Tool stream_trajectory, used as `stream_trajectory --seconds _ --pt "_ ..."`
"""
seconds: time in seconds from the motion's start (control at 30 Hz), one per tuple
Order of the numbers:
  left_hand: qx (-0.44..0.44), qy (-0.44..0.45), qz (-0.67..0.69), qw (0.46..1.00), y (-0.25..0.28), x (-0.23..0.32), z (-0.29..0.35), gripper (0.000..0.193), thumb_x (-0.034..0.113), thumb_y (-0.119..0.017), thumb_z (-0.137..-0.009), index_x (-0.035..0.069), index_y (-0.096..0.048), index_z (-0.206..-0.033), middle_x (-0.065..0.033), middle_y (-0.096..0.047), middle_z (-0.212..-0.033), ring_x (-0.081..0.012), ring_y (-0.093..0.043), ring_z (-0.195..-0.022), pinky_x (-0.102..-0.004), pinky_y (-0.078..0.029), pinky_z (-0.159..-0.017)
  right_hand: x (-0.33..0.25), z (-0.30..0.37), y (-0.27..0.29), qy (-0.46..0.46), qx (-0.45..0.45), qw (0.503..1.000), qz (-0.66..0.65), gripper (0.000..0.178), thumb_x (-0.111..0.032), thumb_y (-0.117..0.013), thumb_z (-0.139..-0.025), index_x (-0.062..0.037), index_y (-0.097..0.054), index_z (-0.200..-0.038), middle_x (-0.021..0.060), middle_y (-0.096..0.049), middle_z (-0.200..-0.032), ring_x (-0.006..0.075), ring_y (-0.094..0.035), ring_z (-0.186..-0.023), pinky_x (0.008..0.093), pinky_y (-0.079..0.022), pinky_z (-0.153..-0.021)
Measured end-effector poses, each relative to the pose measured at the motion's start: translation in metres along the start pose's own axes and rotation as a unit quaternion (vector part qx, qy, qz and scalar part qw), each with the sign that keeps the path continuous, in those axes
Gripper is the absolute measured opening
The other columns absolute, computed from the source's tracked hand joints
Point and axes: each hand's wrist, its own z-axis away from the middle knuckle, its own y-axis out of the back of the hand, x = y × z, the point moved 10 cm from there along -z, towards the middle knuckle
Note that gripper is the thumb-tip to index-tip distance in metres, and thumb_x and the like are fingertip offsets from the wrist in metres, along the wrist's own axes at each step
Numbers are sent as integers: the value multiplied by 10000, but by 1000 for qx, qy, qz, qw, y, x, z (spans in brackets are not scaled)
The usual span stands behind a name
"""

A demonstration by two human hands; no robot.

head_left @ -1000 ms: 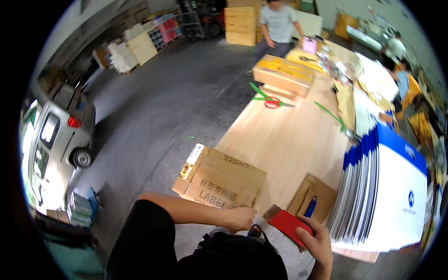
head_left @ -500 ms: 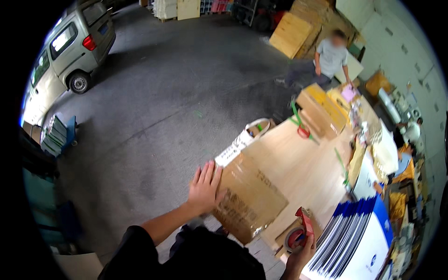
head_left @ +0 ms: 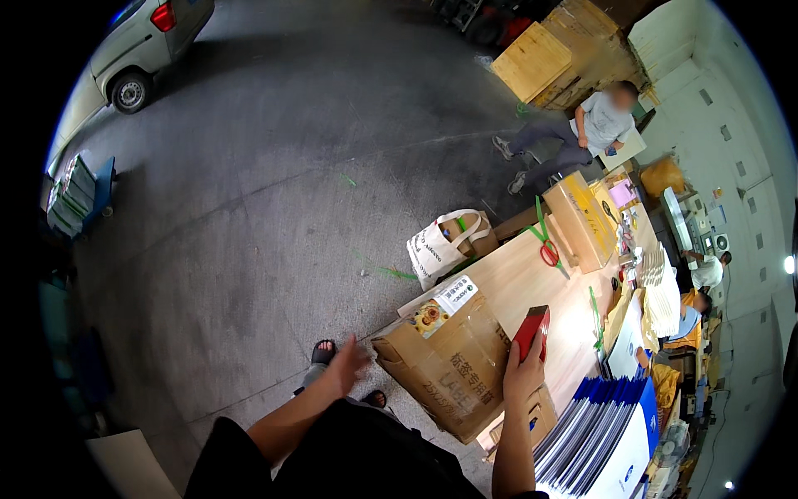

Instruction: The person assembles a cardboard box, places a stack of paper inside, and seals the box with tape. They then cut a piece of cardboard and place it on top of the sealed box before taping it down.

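Observation:
A taped brown cardboard box [head_left: 445, 366], with dark print and a sunflower label, lies at the table's near left end. My left hand [head_left: 349, 366] is just off the box's left edge, blurred, its fingers loosely stretched and nothing seen in them. Over the box's right side, my right hand [head_left: 524, 378] grips a red tape dispenser [head_left: 532, 328] that stands upright in the fist. The tape roll is hidden behind the hand.
Right of my arm lies a stack of blue-and-white folders [head_left: 594, 432]. Red scissors [head_left: 550, 254] and a long carton [head_left: 579, 220] are farther along the wooden table [head_left: 515, 274]. A canvas bag [head_left: 445, 249] stands beyond the box. A person [head_left: 603, 125] sits at the far end.
My left hand has come off the box's top to its left side. My right hand has raised the tape dispenser from beside the folders to over the box. The box now sits turned, label showing.

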Motion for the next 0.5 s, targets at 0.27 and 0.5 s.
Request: stream_trajectory --seconds 0.27,0.5 --pt "-138 36 -140 980 -86 -8 12 901 802 -284 -917 172 -295 -1561 -100 -406 -1541 -294 -421 -1374 -466 -393 -1107 34 -5 -26 -100 -33 993 49 523 -330 -571 -980 -102 -451 -1435 234 -711 -1031 441 -685 -826 502 -544 -729" --pt "-102 -113 -489 859 -231 160 1 970 754 -379 -941 -37 -366 -1503 -215 -478 -1482 -284 -466 -1365 -370 -368 -1118 4 90 -7 -356 -15 927 -116 559 -328 -605 -976 -20 -450 -1417 317 -667 -1091 482 -671 -905 528 -524 -781"
